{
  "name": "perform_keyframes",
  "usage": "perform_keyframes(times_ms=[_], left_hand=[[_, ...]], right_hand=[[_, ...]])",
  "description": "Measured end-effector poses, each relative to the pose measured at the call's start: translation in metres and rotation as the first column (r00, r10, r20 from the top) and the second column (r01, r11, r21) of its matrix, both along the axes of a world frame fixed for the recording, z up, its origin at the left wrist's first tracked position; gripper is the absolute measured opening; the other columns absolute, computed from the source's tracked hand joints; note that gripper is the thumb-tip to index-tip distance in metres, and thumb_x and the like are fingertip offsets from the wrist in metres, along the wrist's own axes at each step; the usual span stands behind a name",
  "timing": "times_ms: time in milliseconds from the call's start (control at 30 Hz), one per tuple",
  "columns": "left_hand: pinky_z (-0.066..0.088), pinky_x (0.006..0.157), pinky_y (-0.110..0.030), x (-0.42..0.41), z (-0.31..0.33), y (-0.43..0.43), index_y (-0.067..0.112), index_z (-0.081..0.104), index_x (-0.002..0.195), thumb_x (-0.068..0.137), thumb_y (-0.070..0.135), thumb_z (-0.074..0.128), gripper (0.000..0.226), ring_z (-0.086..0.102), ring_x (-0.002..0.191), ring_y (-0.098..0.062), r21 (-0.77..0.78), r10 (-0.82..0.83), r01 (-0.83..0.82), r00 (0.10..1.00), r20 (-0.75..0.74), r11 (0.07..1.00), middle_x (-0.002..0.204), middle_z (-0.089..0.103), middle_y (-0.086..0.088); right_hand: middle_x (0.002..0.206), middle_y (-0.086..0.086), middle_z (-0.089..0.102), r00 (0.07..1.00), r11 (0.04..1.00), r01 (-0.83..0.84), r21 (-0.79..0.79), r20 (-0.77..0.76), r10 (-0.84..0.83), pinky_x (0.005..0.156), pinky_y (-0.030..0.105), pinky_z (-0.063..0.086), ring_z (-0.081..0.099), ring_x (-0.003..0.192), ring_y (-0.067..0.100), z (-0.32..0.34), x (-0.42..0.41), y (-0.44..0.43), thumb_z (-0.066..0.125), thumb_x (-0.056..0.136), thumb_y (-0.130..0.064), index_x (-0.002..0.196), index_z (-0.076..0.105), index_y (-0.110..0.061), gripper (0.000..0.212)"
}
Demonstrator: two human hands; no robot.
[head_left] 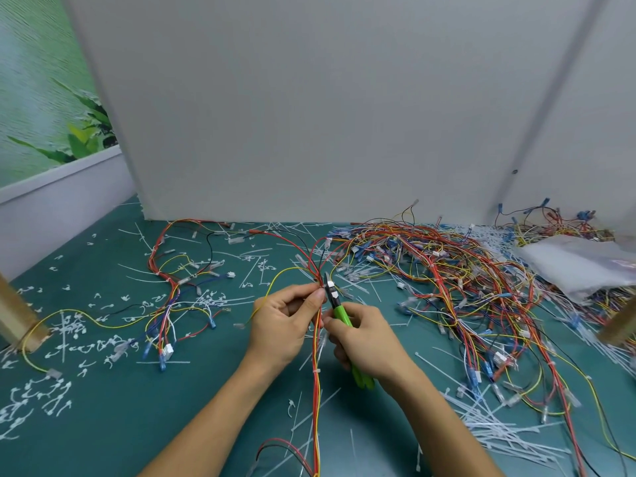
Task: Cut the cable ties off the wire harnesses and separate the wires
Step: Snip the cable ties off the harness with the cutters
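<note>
Green cutters (341, 312), gripped by right hand (369, 343), point at wires (316, 383) left hand (283, 321) pinches.

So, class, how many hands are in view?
2. The left hand pinches the wire harness at the middle; the right hand beside it grips the green cutters. None seem hidden.

Our bare forearms converge; our left hand (282, 323) pinches the wire bundle (316, 390), and just beside it our right hand (370, 342) curls round the green cutters (342, 313).
</note>
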State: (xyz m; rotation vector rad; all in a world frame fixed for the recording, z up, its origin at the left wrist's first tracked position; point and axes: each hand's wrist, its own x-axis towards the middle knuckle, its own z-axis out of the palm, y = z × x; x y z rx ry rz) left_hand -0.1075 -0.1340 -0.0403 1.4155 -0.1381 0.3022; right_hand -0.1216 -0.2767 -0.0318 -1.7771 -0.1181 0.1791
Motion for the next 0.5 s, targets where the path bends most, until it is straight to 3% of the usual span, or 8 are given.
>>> perform_keyframes(times_ms=[233,400,500], left_hand=[[0.052,0.055,-0.017,0.0006,-0.001,-0.0001,0.02,0.076,0.09,0.088,0.008,0.071,0.014,0.066,0.056,-0.009,0.016,0.0,0.0,0.999,-0.044,1.0,0.078,0.077,-0.001],[0.051,0.052,-0.017,0.0004,0.0,-0.0003,0.018,0.075,0.09,0.089,0.005,0.07,0.014,0.066,0.052,-0.011,-0.009,-0.02,0.02,0.998,-0.053,1.0,0.077,0.077,-0.002],[0.053,0.052,-0.019,-0.0002,0.0001,-0.0001,0.019,0.075,0.089,0.089,0.005,0.07,0.015,0.067,0.053,-0.012,-0.017,-0.033,0.033,0.998,-0.057,0.999,0.076,0.077,-0.002]], right_hand=[[0.067,0.006,0.048,1.0,1.0,0.004,0.001,-0.016,-0.004,0.045,0.026,0.04,0.043,0.048,0.019,-0.0023,0.0012,0.0014,0.057,0.1,-0.017,0.085,0.063,-0.016,0.016],[0.067,0.007,0.05,1.0,1.0,0.004,-0.017,0.01,-0.004,0.056,0.037,0.044,0.047,0.057,0.023,-0.0031,0.0019,0.0011,0.059,0.098,-0.014,0.086,0.064,-0.016,0.014],[0.067,0.007,0.051,1.0,1.0,-0.001,-0.027,0.007,0.001,0.056,0.037,0.044,0.048,0.056,0.022,-0.0023,0.0018,0.0,0.059,0.098,-0.015,0.087,0.064,-0.015,0.012]])
